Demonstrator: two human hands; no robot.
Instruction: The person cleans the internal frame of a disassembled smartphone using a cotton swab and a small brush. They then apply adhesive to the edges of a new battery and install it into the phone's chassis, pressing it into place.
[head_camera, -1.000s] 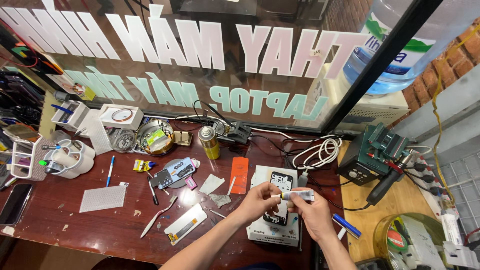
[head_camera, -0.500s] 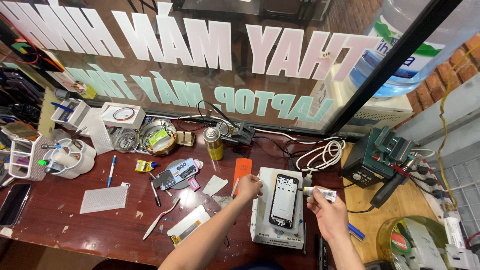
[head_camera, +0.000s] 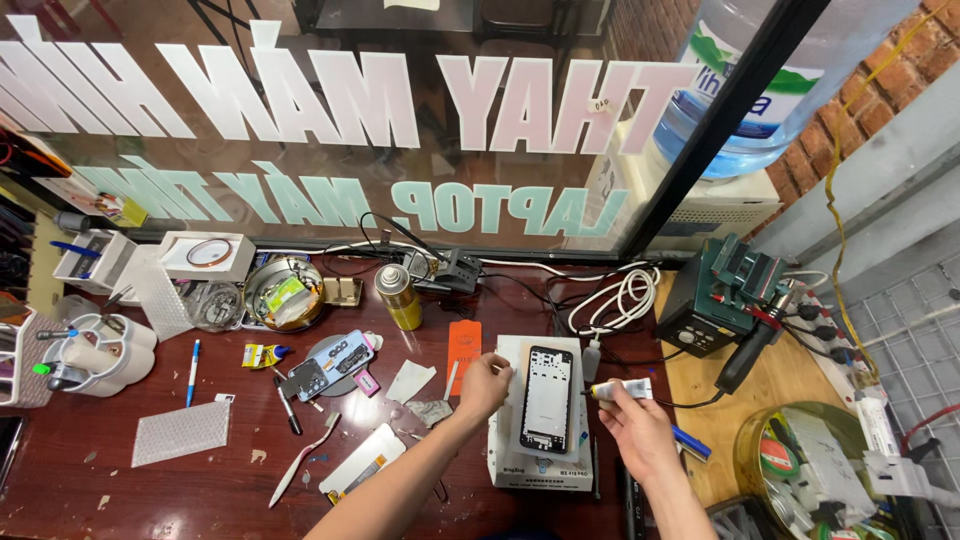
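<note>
Black phone frame (head_camera: 547, 398) lies on a white box (head_camera: 540, 470) between my hands. My left hand (head_camera: 484, 385) pinches its left edge, steadying it. My right hand (head_camera: 630, 425) is closed on a small glue tube (head_camera: 620, 389), nozzle just beside the frame's right edge. Dark wood table (head_camera: 120, 490) underneath.

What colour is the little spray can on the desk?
The spray can is yellow with a silvery metal top. The head view shows it, standing upright behind the left hand.
</note>
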